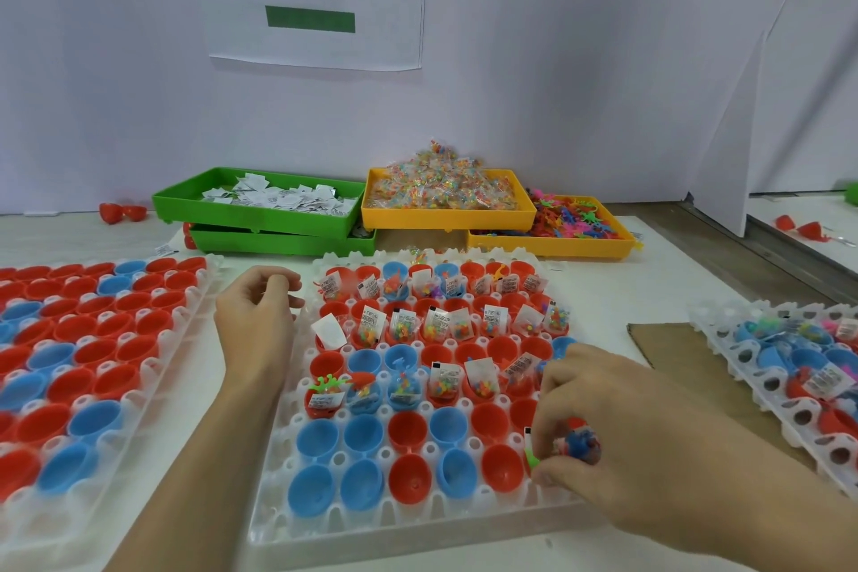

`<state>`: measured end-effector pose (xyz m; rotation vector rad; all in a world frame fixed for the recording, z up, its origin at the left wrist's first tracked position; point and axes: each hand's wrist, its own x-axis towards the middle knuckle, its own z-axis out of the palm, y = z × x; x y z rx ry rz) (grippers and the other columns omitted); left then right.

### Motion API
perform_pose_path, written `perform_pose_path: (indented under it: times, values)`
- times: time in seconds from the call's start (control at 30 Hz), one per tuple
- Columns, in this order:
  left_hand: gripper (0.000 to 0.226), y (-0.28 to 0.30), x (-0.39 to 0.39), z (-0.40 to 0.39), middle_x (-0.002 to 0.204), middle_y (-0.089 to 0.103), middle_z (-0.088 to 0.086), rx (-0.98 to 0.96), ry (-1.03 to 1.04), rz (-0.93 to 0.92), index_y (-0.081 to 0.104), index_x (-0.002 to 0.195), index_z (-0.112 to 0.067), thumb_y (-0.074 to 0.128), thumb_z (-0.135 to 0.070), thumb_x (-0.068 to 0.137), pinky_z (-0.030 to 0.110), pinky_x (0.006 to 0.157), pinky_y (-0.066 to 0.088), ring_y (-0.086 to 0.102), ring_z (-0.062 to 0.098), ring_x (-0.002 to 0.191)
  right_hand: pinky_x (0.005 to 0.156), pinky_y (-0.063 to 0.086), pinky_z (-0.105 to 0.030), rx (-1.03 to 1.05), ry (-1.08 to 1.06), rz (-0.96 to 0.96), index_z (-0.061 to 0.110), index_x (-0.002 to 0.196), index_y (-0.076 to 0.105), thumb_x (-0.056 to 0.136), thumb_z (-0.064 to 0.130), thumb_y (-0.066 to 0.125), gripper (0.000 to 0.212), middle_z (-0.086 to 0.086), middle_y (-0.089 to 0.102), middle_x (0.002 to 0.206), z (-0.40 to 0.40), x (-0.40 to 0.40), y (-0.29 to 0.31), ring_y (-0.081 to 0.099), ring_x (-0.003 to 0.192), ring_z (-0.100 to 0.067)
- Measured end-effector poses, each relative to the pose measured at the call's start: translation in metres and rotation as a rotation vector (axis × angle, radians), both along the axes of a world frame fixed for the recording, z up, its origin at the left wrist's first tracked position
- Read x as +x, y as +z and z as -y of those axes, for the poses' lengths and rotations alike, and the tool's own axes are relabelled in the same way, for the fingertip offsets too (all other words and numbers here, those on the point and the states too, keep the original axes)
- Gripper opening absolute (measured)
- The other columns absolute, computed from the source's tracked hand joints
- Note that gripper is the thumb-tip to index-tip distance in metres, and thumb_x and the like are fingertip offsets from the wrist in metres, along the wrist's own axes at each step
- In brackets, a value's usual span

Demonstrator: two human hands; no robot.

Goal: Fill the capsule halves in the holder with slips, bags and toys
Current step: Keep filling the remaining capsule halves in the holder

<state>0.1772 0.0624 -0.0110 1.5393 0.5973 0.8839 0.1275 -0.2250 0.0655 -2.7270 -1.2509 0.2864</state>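
A translucent white holder (283, 469) lies in front of me with red and blue capsule halves (408, 476) in rows. The far three rows hold slips, bags and toys; the two near rows stand bare. My right hand (617, 427) is over the holder's right edge and pinches a blue and red toy (578, 439) with a bag beside a green piece. My left hand (257, 316) hovers at the holder's left edge, fingers loosely curled, holding nothing that I can see.
A second holder (181, 320) of bare halves lies to the left, a third, partly filled holder (724, 339) to the right. At the back stand a green tray of slips (185, 200), a yellow tray of bags (522, 211) and a yellow tray of toys (622, 242).
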Motion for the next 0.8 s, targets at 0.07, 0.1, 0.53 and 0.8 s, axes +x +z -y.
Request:
perform_pose_path:
  times: [0.07, 0.1, 0.53, 0.8]
  values:
    - [0.028, 0.000, 0.000, -0.001, 0.084, 0.067, 0.001, -0.002, 0.001, 0.001, 0.066, 0.078, -0.019, 0.047, -0.007, 0.094, 0.031, 0.066, 0.051, 0.063, 0.019, 0.076, 0.077, 0.045, -0.015, 0.116, -0.064, -0.071, 0.050, 0.073, 0.057, 0.085, 0.056, 0.066, 0.016, 0.034, 0.047, 0.102, 0.013, 0.002, 0.011, 0.032, 0.110, 0.016]
    - [0.028, 0.000, 0.000, -0.001, 0.084, 0.067, 0.001, -0.003, 0.002, 0.002, 0.066, 0.078, -0.019, 0.047, -0.006, 0.094, 0.030, 0.065, 0.051, 0.063, 0.019, 0.076, 0.078, 0.046, -0.017, 0.057, -0.083, -0.002, 0.049, 0.073, 0.057, 0.086, 0.055, 0.066, 0.016, 0.033, 0.048, 0.101, 0.014, 0.003, 0.008, 0.033, 0.109, 0.015]
    - [0.023, 0.072, -0.043, 0.049, 0.072, 0.069, -0.003, 0.487, -0.408, 0.108, 0.070, 0.077, -0.023, 0.053, -0.009, 0.086, 0.021, 0.061, 0.051, 0.061, 0.008, 0.066, 0.067, 0.041, -0.003, 0.573, -0.197, 0.049, 0.036, 0.070, 0.069, 0.080, 0.024, 0.080, 0.019, 0.025, 0.068, 0.077, 0.032, 0.011, 0.004, 0.062, 0.082, 0.002]
    - [0.007, 0.090, -0.072, 0.124, 0.078, 0.070, -0.015, 0.728, -1.000, -0.212, 0.075, 0.094, -0.023, 0.071, -0.025, 0.089, 0.023, 0.069, 0.058, 0.067, 0.002, 0.074, 0.066, 0.056, -0.020, 0.885, -0.251, -0.118, 0.028, 0.077, 0.074, 0.079, 0.012, 0.079, 0.017, 0.011, 0.073, 0.078, 0.031, 0.005, -0.004, 0.070, 0.075, -0.010]
